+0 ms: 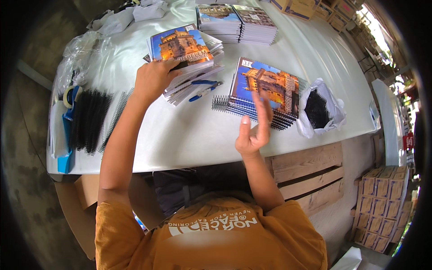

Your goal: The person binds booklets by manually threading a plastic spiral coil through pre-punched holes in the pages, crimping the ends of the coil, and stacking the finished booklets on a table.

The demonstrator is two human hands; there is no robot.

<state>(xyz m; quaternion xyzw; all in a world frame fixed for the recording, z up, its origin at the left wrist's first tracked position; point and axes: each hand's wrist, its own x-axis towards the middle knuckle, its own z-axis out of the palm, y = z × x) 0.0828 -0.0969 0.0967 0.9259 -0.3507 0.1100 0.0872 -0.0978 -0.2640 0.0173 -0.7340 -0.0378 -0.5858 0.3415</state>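
My left hand (155, 77) is at the near-left corner of the top notebook (180, 44), its fingers over the cover's near edge and seeming to grip it. That notebook has a lit tower on a blue cover and lies on an uneven pile of loose pages and covers (193, 81). My right hand (255, 132) is open and slightly blurred, thumb and fingers apart, in front of a stack of spiral-bound notebooks (267, 85) with the same cover. It partly hides the stack's near side. Blue-handled pliers (203, 88) lie between the two piles.
Black spiral coils (91, 119) lie in a row at the left, beside a blue tape dispenser (68, 108). A white bag (333, 110) at the right holds more black coils. Taller notebook stacks (236, 27) stand at the back. Cardboard boxes (380, 204) are piled beyond the table (202, 144).
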